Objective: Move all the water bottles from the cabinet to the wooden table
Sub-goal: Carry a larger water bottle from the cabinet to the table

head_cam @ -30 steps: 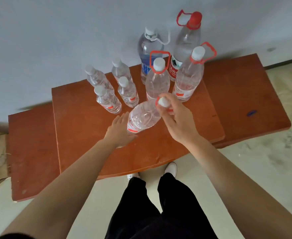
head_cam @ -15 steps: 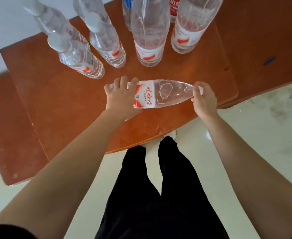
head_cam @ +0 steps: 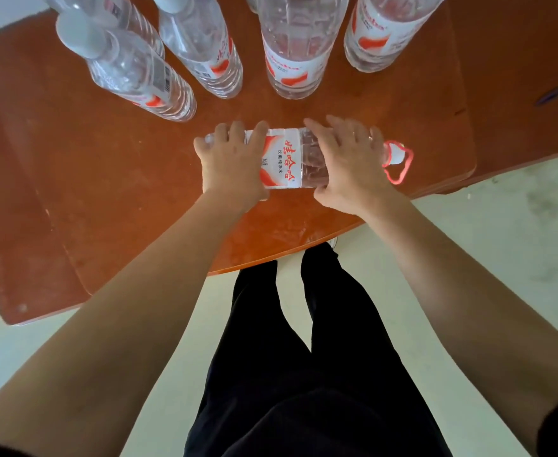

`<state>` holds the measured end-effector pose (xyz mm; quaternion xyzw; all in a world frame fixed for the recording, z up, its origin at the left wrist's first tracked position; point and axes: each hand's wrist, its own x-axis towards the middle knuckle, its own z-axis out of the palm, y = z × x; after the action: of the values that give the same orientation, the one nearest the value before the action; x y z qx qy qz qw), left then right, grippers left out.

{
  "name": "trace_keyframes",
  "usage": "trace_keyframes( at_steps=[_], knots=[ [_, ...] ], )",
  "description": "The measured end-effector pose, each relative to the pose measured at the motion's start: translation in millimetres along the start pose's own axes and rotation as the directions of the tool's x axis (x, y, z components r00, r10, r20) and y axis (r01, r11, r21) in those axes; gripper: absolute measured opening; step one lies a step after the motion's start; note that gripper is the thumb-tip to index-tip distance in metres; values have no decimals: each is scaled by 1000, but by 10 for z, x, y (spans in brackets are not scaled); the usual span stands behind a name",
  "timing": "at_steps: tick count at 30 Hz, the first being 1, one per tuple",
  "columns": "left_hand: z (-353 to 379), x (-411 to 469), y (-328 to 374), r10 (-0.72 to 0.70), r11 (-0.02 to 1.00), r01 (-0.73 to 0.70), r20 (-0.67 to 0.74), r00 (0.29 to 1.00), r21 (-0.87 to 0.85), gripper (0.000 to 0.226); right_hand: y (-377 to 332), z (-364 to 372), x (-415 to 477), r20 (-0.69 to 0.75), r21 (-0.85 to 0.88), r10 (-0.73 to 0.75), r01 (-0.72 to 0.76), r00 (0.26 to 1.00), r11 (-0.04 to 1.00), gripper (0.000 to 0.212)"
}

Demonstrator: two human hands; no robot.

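Fingers (head_cam: 238, 133) of left hand (head_cam: 230, 166) and right hand (head_cam: 350, 166) clamp the lying bottle (head_cam: 287, 159) near the tabletop (head_cam: 106, 192) edge, upright bottles (head_cam: 291, 44) close behind.

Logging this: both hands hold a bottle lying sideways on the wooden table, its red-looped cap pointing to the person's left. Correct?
No. In the head view the bottle lies sideways on the wooden table, held by the left hand and right hand, but its cap points to the person's right.
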<state>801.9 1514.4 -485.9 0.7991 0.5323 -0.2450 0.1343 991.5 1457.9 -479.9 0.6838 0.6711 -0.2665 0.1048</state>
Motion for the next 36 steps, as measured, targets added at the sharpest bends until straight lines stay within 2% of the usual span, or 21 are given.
trace_keyframes(
  at_steps=[4, 11, 15, 18, 22, 26, 29, 32, 35, 36],
  knots=[
    [13, 56, -37, 41, 999, -40, -39, 998, 33, 115, 98, 52, 135, -84, -86, -58, 51, 995, 995, 113],
    [70, -1, -27, 73, 997, -71, -84, 994, 33, 109, 85, 177, 138, -196, -134, -65, 39, 978, 990, 102],
    [47, -168, -26, 71, 997, -73, -108, 992, -19, 99, -11, 70, -11, -164, -140, -69, 46, 984, 989, 95],
    [-3, -467, -59, 65, 993, -76, -120, 991, -90, 95, -98, -104, -221, -97, -148, -115, 100, 989, 984, 93],
    [-1, -905, -166, 42, 989, -59, -128, 991, -133, 95, -266, -208, -509, -84, -159, -183, 168, 979, 973, 93],
    [-330, -1231, -536, -42, 992, 13, -232, 972, -126, 95, -724, -671, -623, -123, -226, -274, 242, 954, 944, 94],
    [-687, -1478, -923, -138, 987, 92, -399, 907, -131, 94, -1144, -1109, -602, -244, -298, -375, 299, 894, 907, 92],
    [-1079, -1795, -1308, -242, 970, 180, -540, 806, -166, 92, -1612, -1616, -544, -382, -382, -497, 357, 779, 853, 84],
    [-1492, -2288, -1703, -364, 928, 313, -674, 643, -203, 92, -2227, -2196, -590, -464, -442, -639, 465, 614, 767, 84],
    [-1608, -2490, -1808, -398, 907, 361, -716, 574, -215, 92, -2422, -2367, -658, -503, -452, -685, 515, 527, 728, 85]
  ],
)
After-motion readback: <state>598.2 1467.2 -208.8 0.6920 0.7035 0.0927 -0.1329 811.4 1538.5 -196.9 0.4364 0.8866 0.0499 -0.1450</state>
